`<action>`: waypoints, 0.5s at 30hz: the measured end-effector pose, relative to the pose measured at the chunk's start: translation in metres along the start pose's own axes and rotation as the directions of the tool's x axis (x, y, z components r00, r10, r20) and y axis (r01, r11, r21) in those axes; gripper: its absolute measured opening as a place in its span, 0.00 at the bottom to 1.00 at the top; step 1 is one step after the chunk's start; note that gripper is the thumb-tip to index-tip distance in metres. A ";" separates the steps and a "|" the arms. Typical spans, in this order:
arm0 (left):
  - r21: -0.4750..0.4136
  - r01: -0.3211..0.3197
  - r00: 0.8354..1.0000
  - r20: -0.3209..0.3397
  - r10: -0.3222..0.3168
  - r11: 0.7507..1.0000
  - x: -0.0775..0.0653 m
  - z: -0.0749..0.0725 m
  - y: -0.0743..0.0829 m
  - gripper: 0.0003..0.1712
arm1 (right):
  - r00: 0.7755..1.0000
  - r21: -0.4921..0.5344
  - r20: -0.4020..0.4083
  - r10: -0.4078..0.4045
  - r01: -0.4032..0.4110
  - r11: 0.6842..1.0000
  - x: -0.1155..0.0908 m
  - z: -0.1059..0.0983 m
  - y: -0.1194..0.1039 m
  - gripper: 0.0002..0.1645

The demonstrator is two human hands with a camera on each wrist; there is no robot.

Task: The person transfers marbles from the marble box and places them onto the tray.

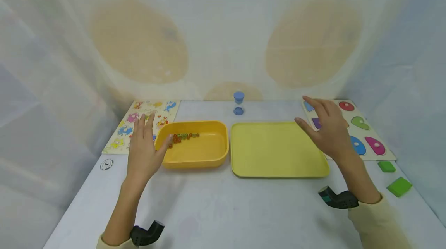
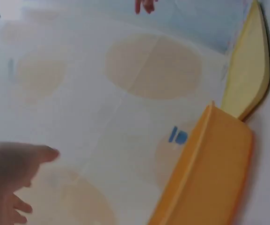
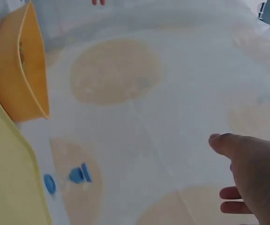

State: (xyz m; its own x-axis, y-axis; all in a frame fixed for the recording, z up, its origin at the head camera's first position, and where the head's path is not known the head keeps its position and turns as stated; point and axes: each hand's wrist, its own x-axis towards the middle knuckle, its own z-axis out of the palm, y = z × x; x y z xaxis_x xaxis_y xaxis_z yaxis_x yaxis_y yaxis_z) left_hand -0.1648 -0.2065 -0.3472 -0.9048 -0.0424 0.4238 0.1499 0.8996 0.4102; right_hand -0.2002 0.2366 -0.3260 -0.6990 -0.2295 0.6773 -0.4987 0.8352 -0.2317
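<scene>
My left hand is raised with its fingers spread, beside the left end of an orange-yellow basin; nothing is in it. Inside the basin, several small red and green beads lie along the back and left. To the right of the basin lies a flat yellow tray with a bare surface. My right hand hovers near the tray's right edge, its thumb held apart from the fingers, holding nothing. In the right wrist view that hand also shows no object in its grasp.
Behind the basin and tray stands a small blue and clear hourglass-like item. Picture boards lie at the left and right. Two green blocks sit at the right edge, a round black-and-white token at the left. Pale curtains surround the table.
</scene>
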 end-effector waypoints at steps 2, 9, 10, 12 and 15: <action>-0.115 0.012 0.998 -0.062 -0.020 0.993 -0.005 0.007 -0.009 0.43 | 0.999 0.096 -0.042 -0.023 0.027 0.995 -0.006 0.015 -0.009 0.36; -0.418 0.202 0.975 -0.001 -0.222 0.886 -0.016 0.041 -0.045 0.42 | 0.998 0.324 0.054 -0.027 0.008 0.946 -0.016 0.082 -0.037 0.23; -0.455 0.234 0.969 0.038 -0.244 0.859 -0.016 0.046 -0.051 0.42 | 0.997 0.362 0.071 -0.019 -0.008 0.932 -0.014 0.093 -0.040 0.20; -0.529 0.302 0.952 0.131 -0.275 0.793 -0.017 0.054 -0.062 0.43 | 0.994 0.439 0.105 -0.004 -0.043 0.897 -0.009 0.114 -0.048 0.16; -0.626 0.374 0.927 0.256 -0.273 0.684 -0.017 0.065 -0.079 0.45 | 0.982 0.541 0.186 -0.006 -0.098 0.836 0.005 0.140 -0.064 0.12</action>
State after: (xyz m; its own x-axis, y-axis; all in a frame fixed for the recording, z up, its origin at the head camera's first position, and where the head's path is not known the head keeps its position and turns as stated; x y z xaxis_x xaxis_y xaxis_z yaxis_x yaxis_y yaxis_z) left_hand -0.1866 -0.2483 -0.4391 -0.9820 -0.1734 0.0743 0.0137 0.3272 0.9449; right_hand -0.2433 0.1121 -0.4060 -0.7794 -0.3232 0.5367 -0.6255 0.4501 -0.6373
